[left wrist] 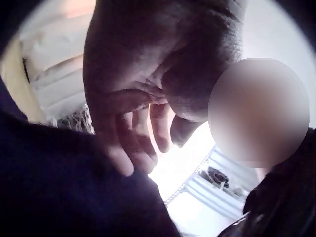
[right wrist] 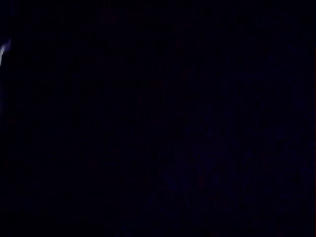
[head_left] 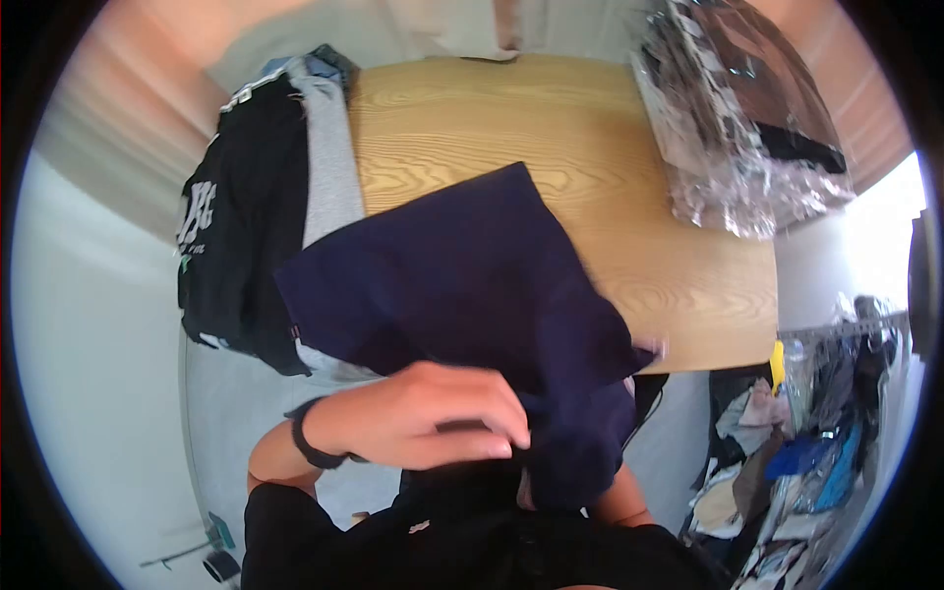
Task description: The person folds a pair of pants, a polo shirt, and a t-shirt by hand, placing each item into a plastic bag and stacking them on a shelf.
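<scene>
A dark navy garment (head_left: 442, 265) lies across the front of the wooden table, its near part bunched and hanging over the front edge by the person's body. Above its near side is the left hand (head_left: 433, 413), with fingers loosely bent and nothing held. In the left wrist view the fingers of the left hand (left wrist: 133, 133) hang down beside the navy cloth (left wrist: 74, 187). The right forearm (head_left: 622, 497) goes in under the bunched cloth, which hides the right hand. Dark cloth (right wrist: 158, 118) fills nearly the whole right wrist view.
At the left of the wooden table (head_left: 462, 108) lie a black garment with white print (head_left: 246, 216) and a grey one (head_left: 332, 147). Clear plastic bags of clothes (head_left: 747, 118) stand at the back right. More bagged clothes (head_left: 806, 462) fill a rack at the lower right.
</scene>
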### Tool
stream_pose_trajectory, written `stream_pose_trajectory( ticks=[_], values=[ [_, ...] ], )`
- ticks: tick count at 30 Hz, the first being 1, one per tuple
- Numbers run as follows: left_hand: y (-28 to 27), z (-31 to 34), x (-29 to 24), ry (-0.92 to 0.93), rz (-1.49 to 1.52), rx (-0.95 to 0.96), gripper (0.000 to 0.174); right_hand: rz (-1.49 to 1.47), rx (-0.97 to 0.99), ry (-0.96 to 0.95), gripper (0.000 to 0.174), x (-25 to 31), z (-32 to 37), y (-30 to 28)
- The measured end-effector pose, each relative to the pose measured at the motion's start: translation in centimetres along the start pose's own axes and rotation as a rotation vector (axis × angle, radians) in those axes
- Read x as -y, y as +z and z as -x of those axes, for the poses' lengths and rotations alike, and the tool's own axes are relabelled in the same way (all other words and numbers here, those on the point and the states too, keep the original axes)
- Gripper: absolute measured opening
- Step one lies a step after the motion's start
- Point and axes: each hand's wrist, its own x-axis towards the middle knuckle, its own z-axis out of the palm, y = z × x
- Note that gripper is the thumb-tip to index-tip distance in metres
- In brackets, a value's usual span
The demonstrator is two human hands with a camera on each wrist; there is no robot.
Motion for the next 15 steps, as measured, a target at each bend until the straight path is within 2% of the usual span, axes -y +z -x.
stream_pose_trajectory(
  ticks=[2, 3, 5, 6, 9, 11, 12, 13, 14, 15],
  values=[
    [-1.4, -1.2, 0.7, -0.004, -0.207, -0.106, 0.015, -0.099, -0.068, 0.032, 0.088, 0.2, 3.3, -0.8],
    [-2.0, -1.6, 1.0, -0.180, -0.171, -0.212, 0.021, -0.145, -0.102, 0.044, 0.088, 1.1, 1.0, -0.3],
    [-4.3, -3.1, 2.6, -0.099, -0.514, -0.310, 0.027, -0.235, -0.167, 0.063, 0.088, 2.5, -2.2, 1.0],
    [-5.5, -3.8, 3.5, -0.141, -0.538, -0.350, 0.031, -0.281, -0.198, 0.067, 0.088, 3.2, -4.0, 1.7],
    [-10.1, -6.7, 8.2, -0.227, -0.758, -0.267, 0.061, -0.428, -0.280, 0.084, 0.088, 4.0, -5.3, 0.4],
    [-11.1, -8.5, 11.1, -0.262, -1.002, -0.195, 0.069, -0.526, -0.331, 0.079, 0.088, 4.3, -4.2, -1.2],
    [-10.9, -9.2, 11.9, -0.249, -1.001, -0.185, 0.069, -0.572, -0.355, 0.072, 0.088, 4.1, -2.4, -3.1],
    [-10.6, -9.9, 12.5, -0.255, -1.059, -0.216, 0.069, -0.618, -0.379, 0.067, 0.088, 3.8, 0.7, -5.4],
    [-10.4, -10.6, 12.7, -0.258, -1.116, -0.250, 0.068, -0.662, -0.402, 0.060, 0.088, 6.0, 3.4, -6.6],
    [-10.4, -11.2, 12.4, -0.238, -1.112, -0.246, 0.068, -0.701, -0.425, 0.049, 0.088, 4.6, -1.3, -6.5]
  ],
)
